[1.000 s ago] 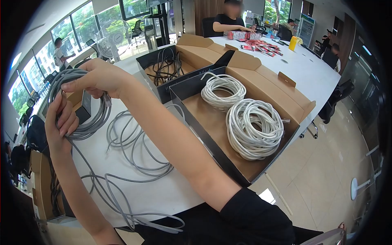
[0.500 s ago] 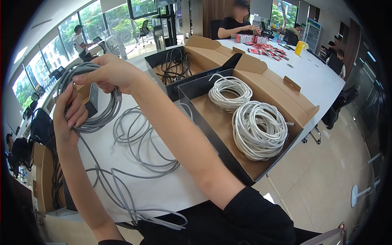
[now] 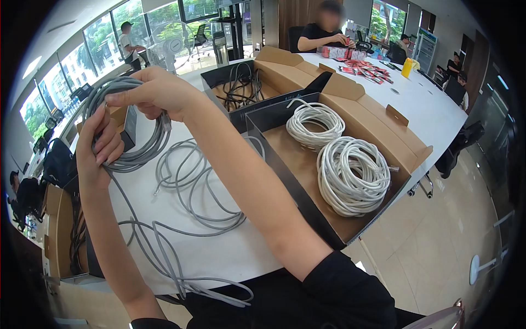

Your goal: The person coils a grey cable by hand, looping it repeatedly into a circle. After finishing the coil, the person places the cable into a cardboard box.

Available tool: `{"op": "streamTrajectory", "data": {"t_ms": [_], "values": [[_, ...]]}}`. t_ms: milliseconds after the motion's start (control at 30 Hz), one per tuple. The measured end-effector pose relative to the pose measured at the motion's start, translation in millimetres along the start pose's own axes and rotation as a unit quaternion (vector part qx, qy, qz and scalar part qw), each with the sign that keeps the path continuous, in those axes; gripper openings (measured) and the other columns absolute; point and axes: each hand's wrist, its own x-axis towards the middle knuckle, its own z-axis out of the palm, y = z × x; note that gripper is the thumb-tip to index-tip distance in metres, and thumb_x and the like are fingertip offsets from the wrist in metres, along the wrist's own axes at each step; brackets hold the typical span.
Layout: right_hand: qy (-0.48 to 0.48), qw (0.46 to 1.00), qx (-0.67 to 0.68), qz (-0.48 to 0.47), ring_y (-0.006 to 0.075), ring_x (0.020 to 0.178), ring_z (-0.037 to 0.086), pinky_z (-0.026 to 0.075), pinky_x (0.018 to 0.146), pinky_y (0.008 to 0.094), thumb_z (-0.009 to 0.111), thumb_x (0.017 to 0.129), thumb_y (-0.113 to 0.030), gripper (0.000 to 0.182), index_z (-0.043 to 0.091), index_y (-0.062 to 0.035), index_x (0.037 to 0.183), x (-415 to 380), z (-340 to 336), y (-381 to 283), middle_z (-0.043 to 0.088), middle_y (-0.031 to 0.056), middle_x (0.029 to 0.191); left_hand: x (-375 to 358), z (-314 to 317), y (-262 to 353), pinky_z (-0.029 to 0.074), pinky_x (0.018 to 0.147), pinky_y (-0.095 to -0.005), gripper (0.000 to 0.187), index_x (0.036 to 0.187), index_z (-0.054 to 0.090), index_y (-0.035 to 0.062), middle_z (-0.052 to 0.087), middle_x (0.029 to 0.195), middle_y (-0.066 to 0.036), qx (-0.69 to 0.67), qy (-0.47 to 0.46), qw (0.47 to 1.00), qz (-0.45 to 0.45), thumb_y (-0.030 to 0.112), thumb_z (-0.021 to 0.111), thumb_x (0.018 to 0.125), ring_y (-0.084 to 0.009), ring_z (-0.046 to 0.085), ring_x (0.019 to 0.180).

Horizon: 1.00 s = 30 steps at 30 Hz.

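Note:
Up at the left of the view, a coil of grey network cable is held between both hands. My left hand has its fingers wrapped round the coil's left side. From above, my right hand grips the top of the same coil, thumb pressed close to the left fingertips. A clear plug hangs at the coil's right side. From the coil a grey strand runs down to loose grey cable, which lies in wide loops on the white table and reaches its near edge.
An open black box holds two coils of white cable. Behind it stands another box with black cables. A further box is at the left edge. Across the table a person handles red packets.
The whole view has shifted slightly, so the boxes and table sit a little further right. Both hands keep hold of the grey coil in nearly the same pose.

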Motion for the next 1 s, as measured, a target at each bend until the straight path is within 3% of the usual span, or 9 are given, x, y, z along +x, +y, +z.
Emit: {"op": "streamTrajectory", "data": {"t_ms": [300,467,733,800,900,1000], "values": [[0.009,1.0,-0.009,-0.008,0.0024,0.036,0.026,0.015,0.036,0.0195,0.077,0.066,-0.028,0.031,0.056,-0.0051,0.07,0.7,1.4,0.9,0.034,-0.0069,0.045,0.7,-3.3,-1.1,0.02,0.031,-0.0147,0.027,0.068,0.039,0.0125,0.027,0.046,0.008,-0.007,-0.015,1.0,-0.005,0.022,0.041,0.093,0.0011,0.021,0.031],[0.018,0.999,-0.036,-0.003,0.0013,0.038,0.025,0.015,0.037,0.0203,0.072,0.073,-0.024,0.024,0.057,-0.0051,0.072,-2.0,5.2,-2.1,0.033,-0.0074,0.047,0.5,-4.3,1.0,0.021,0.033,-0.0159,0.03,0.064,0.036,0.0131,0.026,0.046,0.008,0.005,-0.026,1.0,-0.013,0.024,0.044,0.091,0.0003,0.022,0.032],[0.019,0.998,-0.052,-0.003,0.001,0.037,0.026,0.014,0.036,0.0201,0.07,0.074,-0.023,0.029,0.048,-0.012,0.061,-2.3,7.9,-3.4,0.034,-0.0074,0.045,-0.5,-4.9,5.6,0.022,0.036,-0.0181,0.032,0.062,0.037,0.0127,0.028,0.047,0.007,0.018,-0.047,0.998,-0.023,0.026,0.05,0.088,-0.0013,0.024,0.034],[0.02,0.998,-0.065,-0.004,0.0011,0.037,0.025,0.013,0.036,0.0201,0.07,0.075,-0.025,0.03,0.046,-0.0126,0.061,-2.9,8.0,-4.5,0.034,-0.0076,0.045,-1.3,-0.6,4.4,0.021,0.033,-0.0168,0.032,0.062,0.035,0.0135,0.027,0.046,0.008,0.014,-0.017,1.0,-0.02,0.024,0.045,0.091,-0.0002,0.023,0.032],[0.015,0.998,-0.064,-0.008,0.0011,0.038,0.025,0.013,0.037,0.02,0.07,0.076,-0.026,0.03,0.047,-0.0123,0.062,-1.9,6.2,-1.8,0.033,-0.0078,0.045,-1.7,1.7,4.0,0.02,0.033,-0.0162,0.031,0.063,0.035,0.0134,0.027,0.046,0.008,0.007,-0.003,1.0,-0.023,0.024,0.044,0.092,0.0005,0.023,0.032],[0.023,0.999,-0.047,0.007,0.0026,0.038,0.025,0.015,0.038,0.0211,0.074,0.07,-0.026,0.025,0.059,-0.005,0.069,-1.5,2.0,-1.0,0.034,-0.0071,0.046,-0.4,0.3,1.4,0.02,0.033,-0.0162,0.03,0.064,0.037,0.0131,0.027,0.046,0.008,0.005,-0.004,1.0,-0.025,0.023,0.044,0.091,0.0006,0.023,0.032]]}}
